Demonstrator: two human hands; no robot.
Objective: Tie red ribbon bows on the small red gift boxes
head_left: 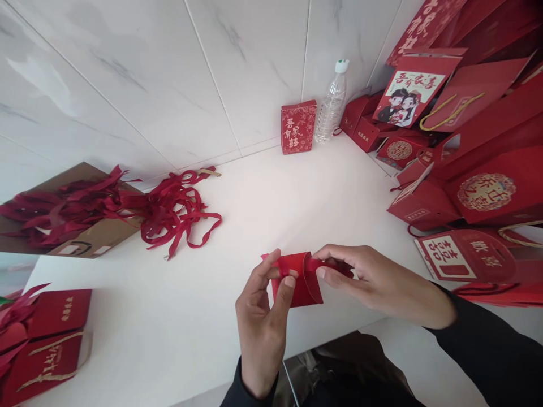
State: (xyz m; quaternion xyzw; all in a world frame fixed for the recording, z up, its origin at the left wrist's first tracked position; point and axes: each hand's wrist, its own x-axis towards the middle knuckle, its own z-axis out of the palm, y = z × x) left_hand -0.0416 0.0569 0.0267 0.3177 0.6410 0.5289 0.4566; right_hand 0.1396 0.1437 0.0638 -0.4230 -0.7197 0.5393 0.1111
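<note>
A small red gift box point(305, 288) with a curved flap edge is between my hands, near the front of the white table. My left hand point(267, 311) grips the box from its left side, with the thumb on its face and fingers round the edge. A dark red ribbon point(314, 264) runs across the box. My right hand point(360, 274) is closed, pinching that ribbon between thumb and fingers at the box's right side. Part of the ribbon is hidden behind my fingers.
An open cardboard box point(106, 240) overflows with red ribbons point(178, 198) at left. Red gift boxes point(63, 316) stand at lower left. Against the tiled wall are a red carton point(298, 127) and a plastic bottle point(333, 104). Red boxes and bags point(483, 192) crowd the right side.
</note>
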